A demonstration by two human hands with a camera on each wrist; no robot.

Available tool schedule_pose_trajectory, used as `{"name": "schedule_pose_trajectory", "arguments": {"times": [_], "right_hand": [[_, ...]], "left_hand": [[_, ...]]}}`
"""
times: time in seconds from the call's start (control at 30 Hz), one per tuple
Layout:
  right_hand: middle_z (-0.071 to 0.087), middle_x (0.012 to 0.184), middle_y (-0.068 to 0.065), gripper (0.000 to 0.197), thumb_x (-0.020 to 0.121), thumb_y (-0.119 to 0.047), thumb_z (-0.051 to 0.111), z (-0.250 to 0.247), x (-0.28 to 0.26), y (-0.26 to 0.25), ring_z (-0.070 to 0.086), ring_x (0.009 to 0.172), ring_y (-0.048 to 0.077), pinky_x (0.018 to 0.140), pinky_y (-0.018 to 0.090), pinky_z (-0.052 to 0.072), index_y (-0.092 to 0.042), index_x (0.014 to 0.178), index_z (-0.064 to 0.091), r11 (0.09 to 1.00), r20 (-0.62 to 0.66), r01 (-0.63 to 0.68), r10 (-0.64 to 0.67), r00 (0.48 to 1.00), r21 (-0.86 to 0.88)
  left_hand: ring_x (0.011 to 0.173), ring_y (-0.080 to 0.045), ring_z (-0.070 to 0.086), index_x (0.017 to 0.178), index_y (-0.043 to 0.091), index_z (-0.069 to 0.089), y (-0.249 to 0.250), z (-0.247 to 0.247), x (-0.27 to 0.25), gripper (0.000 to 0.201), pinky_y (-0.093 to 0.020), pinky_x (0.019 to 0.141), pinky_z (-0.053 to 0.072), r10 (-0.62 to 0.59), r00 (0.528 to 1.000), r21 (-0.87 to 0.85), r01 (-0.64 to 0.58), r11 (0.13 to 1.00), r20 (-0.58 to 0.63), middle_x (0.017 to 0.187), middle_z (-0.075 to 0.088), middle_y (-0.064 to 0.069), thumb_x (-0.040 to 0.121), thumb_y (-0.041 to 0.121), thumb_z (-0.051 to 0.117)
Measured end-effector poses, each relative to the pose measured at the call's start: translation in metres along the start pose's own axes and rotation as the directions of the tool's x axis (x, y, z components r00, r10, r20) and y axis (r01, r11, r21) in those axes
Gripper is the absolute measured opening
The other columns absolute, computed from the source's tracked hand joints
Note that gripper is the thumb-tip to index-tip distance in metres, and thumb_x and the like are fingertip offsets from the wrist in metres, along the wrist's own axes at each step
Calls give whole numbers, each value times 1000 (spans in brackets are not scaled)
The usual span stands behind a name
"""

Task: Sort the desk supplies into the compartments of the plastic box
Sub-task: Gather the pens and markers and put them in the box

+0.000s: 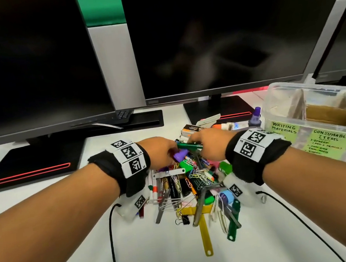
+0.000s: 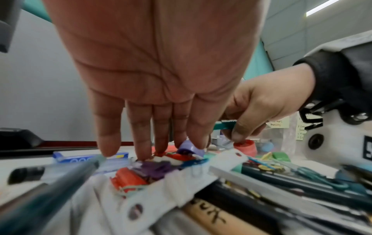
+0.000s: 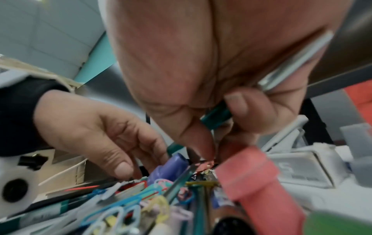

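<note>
A heap of desk supplies (image 1: 188, 184) lies on the white desk: pens, coloured paper clips, binder clips and key tags. My right hand (image 1: 194, 147) hovers over its far end with fingers curled round a green pen (image 1: 188, 146); in the right wrist view the green pen (image 3: 216, 117) crosses the palm beside a silvery pen (image 3: 298, 60). My left hand (image 1: 172, 153) reaches in beside it, fingers (image 2: 141, 143) extended down and touching a purple cap (image 2: 188, 148) on the heap. The clear plastic box (image 1: 279, 102) stands at the right with green labels.
Two dark monitors stand behind on black bases (image 1: 32, 166). A purple-capped bottle (image 1: 254, 117) and a small carton (image 1: 192, 129) sit beyond the heap. Black cables (image 1: 113, 250) trail across the desk near both forearms. A yellow tag (image 1: 205, 233) pokes out toward me.
</note>
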State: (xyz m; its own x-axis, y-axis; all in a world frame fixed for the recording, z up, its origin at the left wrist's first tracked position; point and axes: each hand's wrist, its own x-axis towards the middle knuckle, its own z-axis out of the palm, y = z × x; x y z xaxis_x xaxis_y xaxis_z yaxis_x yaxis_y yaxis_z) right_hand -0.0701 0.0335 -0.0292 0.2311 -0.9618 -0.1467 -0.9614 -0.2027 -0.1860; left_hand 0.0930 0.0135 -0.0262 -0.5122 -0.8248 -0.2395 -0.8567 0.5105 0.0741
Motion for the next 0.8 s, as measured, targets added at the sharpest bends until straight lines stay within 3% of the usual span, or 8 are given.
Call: {"name": "schedule_pose_trajectory", "arguments": {"times": [0.13, 0.27, 0.43, 0.5, 0.57, 0.63, 0.7, 0.8], "right_hand": [[61, 92, 3, 26, 89, -15, 57, -1, -3, 13, 54, 80, 18, 66, 24, 40, -16, 114, 65, 999, 70, -50, 50, 996, 3], [63, 93, 6, 22, 83, -16, 61, -5, -2, 22, 58, 88, 24, 71, 27, 41, -15, 104, 69, 988, 47, -86, 92, 995, -126], [66, 98, 13, 24, 92, -20, 53, -8, 11, 12, 58, 86, 26, 69, 25, 38, -7, 107, 67, 991, -81, -76, 67, 994, -114], [59, 85, 11, 27, 91, -23, 55, -6, 19, 3, 55, 80, 25, 65, 25, 39, -3, 107, 65, 988, -76, -76, 67, 995, -132], [53, 75, 6, 30, 91, -25, 57, -2, 25, -5, 51, 78, 23, 56, 23, 38, -1, 108, 62, 983, -25, -100, 98, 995, -153], [59, 87, 9, 35, 91, -29, 59, 1, 28, -10, 54, 83, 24, 60, 24, 40, -1, 112, 59, 973, 21, -120, 127, 992, -197], [56, 94, 10, 39, 90, -32, 59, 2, 32, -13, 53, 84, 24, 68, 26, 41, -1, 114, 58, 963, 41, -129, 142, 989, -235], [51, 91, 6, 36, 89, -34, 61, 3, 35, -15, 49, 81, 20, 63, 25, 40, -5, 109, 58, 959, 75, -135, 158, 985, -250]], "left_hand": [[106, -15, 57, 129, 26, 54, -6, 2, -4, 37, -25, 88, 42, 18, 1000, -47, -18, 999, 10, 125, 61, 3, 93, 22, 54], [98, -7, 56, 122, 23, 60, -18, -6, -8, 32, -20, 87, 39, -12, 999, -130, 7, 991, -42, 121, 64, 5, 93, 12, 51], [99, -18, 60, 104, 14, 67, -35, -15, -7, 20, -27, 83, 46, -241, 967, 26, 244, 969, -83, 109, 67, -3, 92, 19, 52], [92, -20, 61, 92, 11, 67, -38, -13, -7, 20, -27, 74, 47, -313, 950, 151, 310, 938, -10, 95, 67, -3, 91, 26, 55], [70, -16, 55, 66, 13, 57, -39, -9, -9, 33, -25, 61, 42, -368, 929, 177, 356, 918, 38, 68, 58, 2, 88, 37, 59], [60, -15, 50, 54, 16, 46, -34, -5, -9, 46, -24, 60, 40, -407, 910, 139, 394, 909, 83, 55, 49, 3, 86, 44, 61], [64, -17, 52, 60, 14, 51, -29, -2, -7, 44, -24, 67, 43, -425, 901, 100, 416, 904, 88, 57, 49, 3, 83, 49, 63], [75, -19, 57, 100, 9, 65, -23, 1, -4, 42, -26, 75, 48, -420, 901, 91, 411, 907, 114, 72, 59, -1, 83, 48, 64]]}}
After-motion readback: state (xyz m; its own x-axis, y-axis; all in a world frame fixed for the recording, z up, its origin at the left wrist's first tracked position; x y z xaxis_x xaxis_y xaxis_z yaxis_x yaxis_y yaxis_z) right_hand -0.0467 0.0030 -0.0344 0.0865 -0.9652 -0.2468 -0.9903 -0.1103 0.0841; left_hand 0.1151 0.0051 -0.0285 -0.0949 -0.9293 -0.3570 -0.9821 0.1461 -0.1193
